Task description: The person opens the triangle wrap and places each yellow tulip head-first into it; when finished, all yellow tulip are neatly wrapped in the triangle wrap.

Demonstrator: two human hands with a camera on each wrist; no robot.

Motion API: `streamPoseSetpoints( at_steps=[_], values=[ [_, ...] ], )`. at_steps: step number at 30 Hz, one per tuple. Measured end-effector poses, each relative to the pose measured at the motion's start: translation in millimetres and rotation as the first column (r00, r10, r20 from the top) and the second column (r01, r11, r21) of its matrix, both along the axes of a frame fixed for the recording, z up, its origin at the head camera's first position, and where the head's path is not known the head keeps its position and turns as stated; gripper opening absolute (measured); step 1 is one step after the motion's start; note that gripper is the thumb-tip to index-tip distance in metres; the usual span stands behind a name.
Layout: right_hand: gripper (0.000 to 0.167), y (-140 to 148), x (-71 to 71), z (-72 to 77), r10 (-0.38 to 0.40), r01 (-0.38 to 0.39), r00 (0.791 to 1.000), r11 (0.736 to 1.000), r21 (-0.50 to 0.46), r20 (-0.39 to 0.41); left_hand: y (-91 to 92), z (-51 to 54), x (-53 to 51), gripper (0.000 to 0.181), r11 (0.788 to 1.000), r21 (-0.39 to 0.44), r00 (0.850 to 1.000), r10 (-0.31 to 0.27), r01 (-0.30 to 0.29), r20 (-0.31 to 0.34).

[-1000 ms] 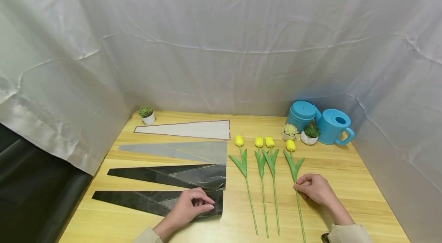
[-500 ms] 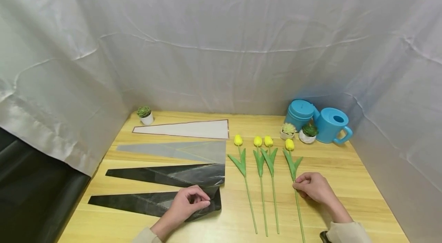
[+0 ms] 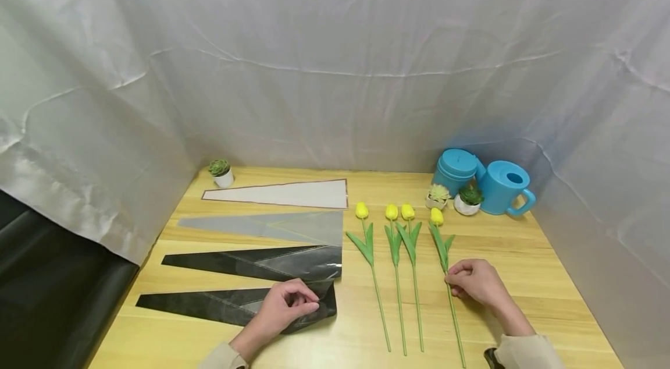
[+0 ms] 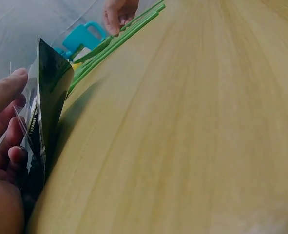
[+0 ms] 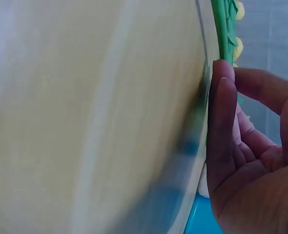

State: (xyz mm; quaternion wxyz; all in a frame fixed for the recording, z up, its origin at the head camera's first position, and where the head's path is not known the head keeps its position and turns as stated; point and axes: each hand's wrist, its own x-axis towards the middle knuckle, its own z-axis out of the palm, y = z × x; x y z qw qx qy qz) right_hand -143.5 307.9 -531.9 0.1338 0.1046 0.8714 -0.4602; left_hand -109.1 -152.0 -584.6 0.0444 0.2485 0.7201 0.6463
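the wooden worktop [image 3: 539, 276] is the biggest thing. on its left side, the white sleeve [image 3: 293, 194], the grey sleeve [image 3: 277, 225] and the far black sleeve [image 3: 262, 262] lie in the same rows as a second ago. the near black sleeve [image 3: 225, 305] is in front of them. its wide end looked flat then, but now it is lifted and bent open. the held tulip [image 3: 441, 247] is to the right of three other tulips [image 3: 395, 244]. it has turned a little, so its leaves look closer together. the left hand [image 3: 287, 305] is curled, and its thumb and fingers pinch the wide end of the near black sleeve. the right hand [image 3: 473, 280] pinches the held tulip's stem just below the leaves, same as before. the yellow flower [image 3: 437, 217] on top has moved a bit left.
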Motion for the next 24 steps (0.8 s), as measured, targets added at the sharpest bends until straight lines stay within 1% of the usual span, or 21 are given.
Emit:
streamPoseSetpoints(
  at_steps=[3,8,13,17,21,23,24],
  values=[
    [0.017,-1,1.5,4.7,-0.020,0.020,1.000,0.999,-0.026,-0.004,-0.4,-0.1,-0.1,0.009,1.000,-0.001,1.000,0.001,-0.001,0.010],
    [0.019,-6,4.1,17.2,-0.052,0.047,0.998,0.994,-0.095,-0.043,-1.0,0.1,0.1,0.010,1.000,0.009,1.000,0.003,-0.003,0.015],
    [0.021,-14,7.8,30.8,-0.053,0.045,0.997,0.987,-0.156,-0.048,-1.2,0.5,-0.5,0.010,1.000,-0.001,1.000,0.007,-0.007,0.027],
    [0.025,-21,11.7,39.0,-0.055,0.044,0.997,0.983,-0.179,-0.054,-0.9,0.1,-0.4,0.010,1.000,0.000,0.999,-0.002,0.002,0.034],
    [0.030,-29,13.7,45.5,-0.069,0.048,0.993,0.976,-0.211,-0.092,-0.7,-0.4,0.5,0.010,1.000,0.015,1.000,-0.005,0.005,0.031],
    [0.030,-34,14.4,48.5,-0.085,0.056,0.989,0.972,-0.230,-0.121,-1.1,-1.5,0.6,0.010,1.000,0.017,1.000,-0.006,0.006,0.025],
    [0.030,-36,14.5,49.1,-0.095,0.060,0.986,0.968,-0.242,-0.135,-1.2,-1.4,0.8,0.010,1.000,0.013,0.999,-0.004,0.003,0.034]
  ],
)
